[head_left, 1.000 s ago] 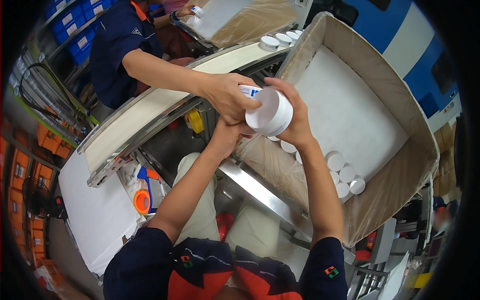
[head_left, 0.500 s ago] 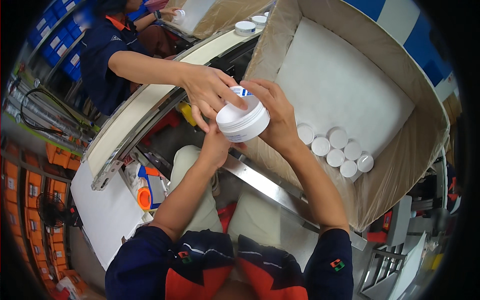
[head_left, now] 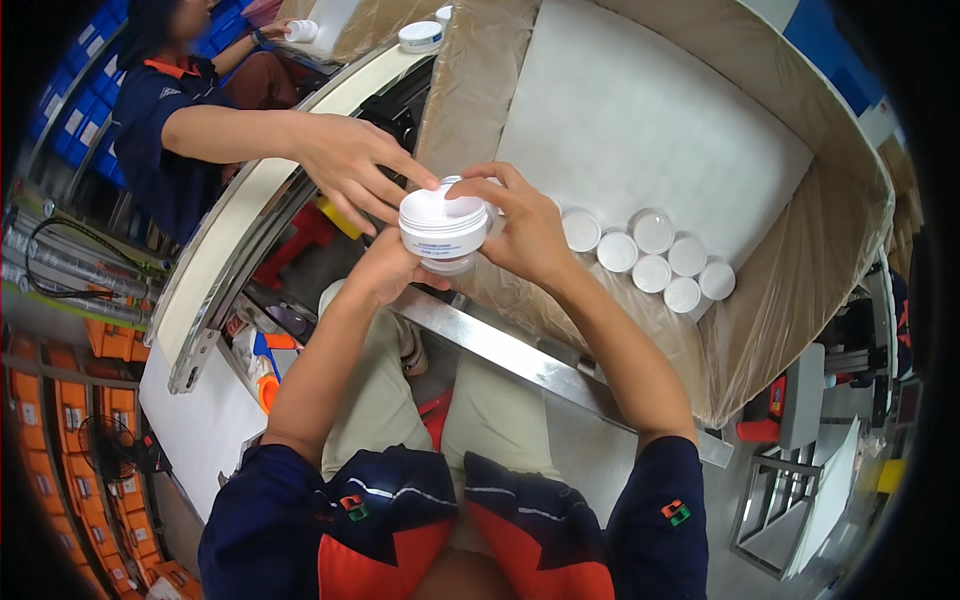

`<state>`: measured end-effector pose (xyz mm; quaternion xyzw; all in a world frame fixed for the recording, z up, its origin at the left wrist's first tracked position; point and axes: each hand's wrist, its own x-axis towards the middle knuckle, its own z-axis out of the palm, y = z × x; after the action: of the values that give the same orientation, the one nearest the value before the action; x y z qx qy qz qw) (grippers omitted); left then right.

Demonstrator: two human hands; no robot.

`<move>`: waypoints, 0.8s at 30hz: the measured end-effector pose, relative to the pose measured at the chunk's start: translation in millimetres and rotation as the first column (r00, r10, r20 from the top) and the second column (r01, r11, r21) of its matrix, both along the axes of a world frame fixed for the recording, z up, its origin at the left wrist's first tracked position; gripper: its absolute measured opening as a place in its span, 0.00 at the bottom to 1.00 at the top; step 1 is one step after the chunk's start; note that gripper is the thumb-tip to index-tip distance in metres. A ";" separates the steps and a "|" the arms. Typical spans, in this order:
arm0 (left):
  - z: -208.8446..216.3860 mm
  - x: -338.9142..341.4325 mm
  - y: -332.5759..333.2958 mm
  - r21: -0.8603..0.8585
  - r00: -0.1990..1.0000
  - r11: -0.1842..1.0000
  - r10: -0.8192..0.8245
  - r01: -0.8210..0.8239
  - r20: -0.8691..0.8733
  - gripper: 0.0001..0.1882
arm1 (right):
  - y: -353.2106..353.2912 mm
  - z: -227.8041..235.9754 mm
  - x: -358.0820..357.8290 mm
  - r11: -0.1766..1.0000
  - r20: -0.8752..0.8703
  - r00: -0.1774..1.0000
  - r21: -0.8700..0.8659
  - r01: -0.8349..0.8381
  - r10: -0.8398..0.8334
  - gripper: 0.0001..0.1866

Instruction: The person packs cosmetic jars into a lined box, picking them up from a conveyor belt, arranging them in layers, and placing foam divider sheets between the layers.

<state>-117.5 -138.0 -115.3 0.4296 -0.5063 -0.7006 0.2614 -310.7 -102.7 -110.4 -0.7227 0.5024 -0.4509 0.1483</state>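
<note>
A white, round, wide-mouthed plastic jar (head_left: 445, 241) without a lid is between my two hands. My left hand (head_left: 385, 268) grips its lower left side, fingers curled beneath. My right hand (head_left: 522, 222) is closed on its right side, with bent fingers at the rim. Another round white piece shows under the jar, but I cannot tell whether it is a lid or a second jar. A co-worker's hand (head_left: 355, 165) reaches in from the left, its index fingertip at the jar's far rim.
At the right stands a large box (head_left: 760, 330) lined with clear plastic. Several round white jars (head_left: 652, 272) are grouped at its near side. A metal rail (head_left: 490, 345) runs before it. A curved cream conveyor edge (head_left: 215, 265) lies left, with another jar (head_left: 420, 37) farther back.
The view has shifted, so most things appear farther left. The co-worker's fingers have drawn back from inside the jar to its rim. The jar stands more upright in my hands.
</note>
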 end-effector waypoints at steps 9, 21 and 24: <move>-5.3 -9.1 -7.1 0.090 0.981 0.983 -0.168 0.159 0.099 0.21 | -18.3 -39.1 -28.2 0.869 0.364 0.916 0.386 -0.311 0.166 0.23; -33.2 -49.6 -27.4 0.310 0.936 0.893 -0.261 0.328 -0.237 0.30 | 11.0 -106.6 -118.6 0.831 0.711 0.618 0.533 -0.160 -0.336 0.26; -36.5 -66.2 -40.8 0.321 0.867 0.880 -0.173 0.349 -0.468 0.27 | 4.6 -122.3 -113.6 0.797 0.745 0.548 0.565 -0.214 -0.380 0.26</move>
<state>-183.8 -178.8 -151.9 0.2359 -0.3390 -0.8940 0.1740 -424.3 -98.1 -232.7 -0.3087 0.5210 -0.5616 0.5637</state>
